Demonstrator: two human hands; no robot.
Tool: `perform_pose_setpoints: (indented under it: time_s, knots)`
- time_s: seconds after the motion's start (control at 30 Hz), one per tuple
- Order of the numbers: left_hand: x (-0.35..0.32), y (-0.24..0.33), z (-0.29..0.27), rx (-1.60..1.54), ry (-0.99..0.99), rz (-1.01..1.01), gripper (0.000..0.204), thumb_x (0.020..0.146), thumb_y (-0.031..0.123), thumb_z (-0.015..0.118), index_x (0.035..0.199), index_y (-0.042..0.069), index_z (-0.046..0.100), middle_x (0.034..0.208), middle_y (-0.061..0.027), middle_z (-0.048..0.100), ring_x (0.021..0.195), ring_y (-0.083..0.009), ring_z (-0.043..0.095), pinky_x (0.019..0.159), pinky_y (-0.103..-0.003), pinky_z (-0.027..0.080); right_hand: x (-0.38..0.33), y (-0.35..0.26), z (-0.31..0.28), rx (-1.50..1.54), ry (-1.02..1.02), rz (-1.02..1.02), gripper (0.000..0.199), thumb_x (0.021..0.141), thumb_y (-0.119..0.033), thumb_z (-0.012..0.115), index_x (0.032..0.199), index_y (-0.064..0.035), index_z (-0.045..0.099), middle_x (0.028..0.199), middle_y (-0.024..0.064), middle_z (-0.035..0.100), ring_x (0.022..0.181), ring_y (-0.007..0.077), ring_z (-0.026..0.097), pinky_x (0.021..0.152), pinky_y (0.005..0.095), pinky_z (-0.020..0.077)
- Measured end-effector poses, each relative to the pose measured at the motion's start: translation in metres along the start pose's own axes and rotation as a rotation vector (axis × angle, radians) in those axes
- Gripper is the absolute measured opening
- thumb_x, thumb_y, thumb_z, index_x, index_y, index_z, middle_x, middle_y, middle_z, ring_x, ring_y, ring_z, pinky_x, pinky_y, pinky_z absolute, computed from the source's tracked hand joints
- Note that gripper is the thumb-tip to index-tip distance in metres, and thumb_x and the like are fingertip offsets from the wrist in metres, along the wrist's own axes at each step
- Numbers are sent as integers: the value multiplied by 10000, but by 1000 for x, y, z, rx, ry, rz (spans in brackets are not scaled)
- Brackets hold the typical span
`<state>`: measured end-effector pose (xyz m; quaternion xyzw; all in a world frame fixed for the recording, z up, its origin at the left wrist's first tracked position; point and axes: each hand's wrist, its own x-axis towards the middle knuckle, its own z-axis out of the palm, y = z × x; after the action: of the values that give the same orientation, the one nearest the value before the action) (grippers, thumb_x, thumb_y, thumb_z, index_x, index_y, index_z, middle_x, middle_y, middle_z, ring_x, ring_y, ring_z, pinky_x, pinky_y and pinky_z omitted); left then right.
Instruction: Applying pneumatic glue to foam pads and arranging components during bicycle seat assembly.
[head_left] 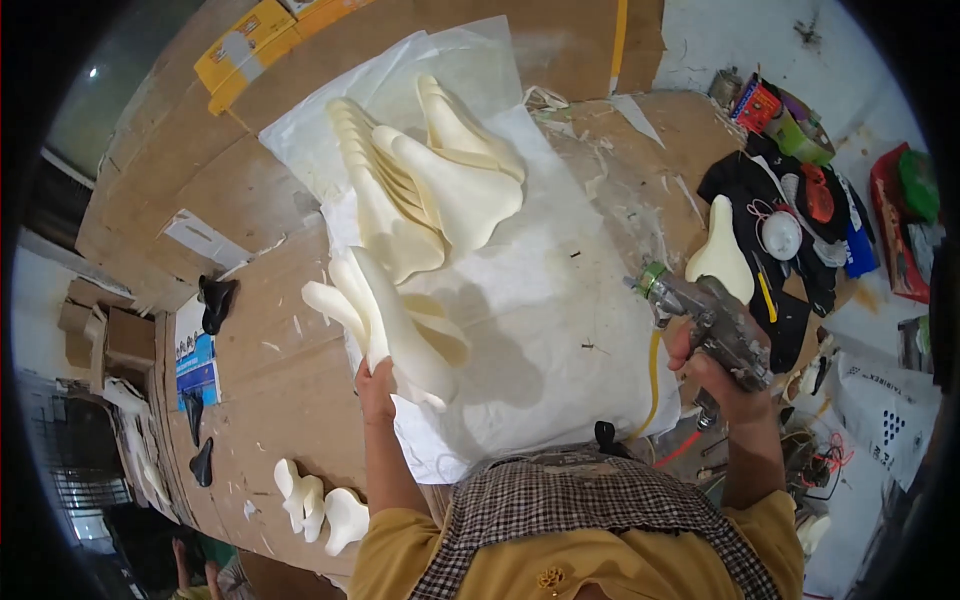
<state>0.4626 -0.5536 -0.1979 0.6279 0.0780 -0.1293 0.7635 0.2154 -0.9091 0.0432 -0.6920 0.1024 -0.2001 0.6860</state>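
Note:
My left hand [376,391] grips the near end of a few cream foam saddle pads [390,330], fanned apart above a white sheet [530,390]. My right hand [722,380] is wrapped round a grimy grey spray gun [722,318] with a green ring at its front. The gun points left, over the sheet's right side. Farther back on the sheet lies a pile of saddle pads [460,190], several of them nested in a row. What the fingers of my left hand do behind the pads is partly hidden.
One saddle pad [722,255] lies by black cloth [790,335] at the right, near a yellow hose [653,385]. More small pads [345,520] sit at lower left. Dark saddles [217,300] lie on the cardboard surface [280,390]. Another person's hands [195,570] show at bottom left.

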Motion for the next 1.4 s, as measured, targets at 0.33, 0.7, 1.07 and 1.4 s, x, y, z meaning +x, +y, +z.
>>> perform_pose_setpoints:
  time_s: [0.33,0.7,1.07,1.4]
  knots:
    - [94,21,191,139,-392,63,433,761,133,631,1173,28,547,950,-25,609,802,-108,552,696,-253,456,-25,34,-4,-99,48,158,465,774,-48,643,1198,33,469,851,36,590,776,98,562,724,245,471]
    - [129,-31,205,573,-313,600,534,586,194,804,1046,-14,629,1185,-153,545,1009,-218,566,907,-316,426,-59,69,-17,-136,49,312,478,760,-19,664,1195,22,470,885,30,591,815,95,550,765,248,453]
    - [-158,75,-48,-288,614,288,128,792,106,575,895,37,610,849,-23,609,778,-170,570,708,-296,448,-3,31,-23,-120,-413,346,292,784,-75,647,1029,-1,506,814,46,564,740,128,561,704,279,490]
    - [-397,17,-265,-755,1238,380,812,743,568,600,1362,165,261,1343,-146,309,1125,-299,427,867,-444,386,-11,-34,29,-144,-710,302,348,794,-91,622,1098,13,487,801,45,558,728,122,556,695,275,482]
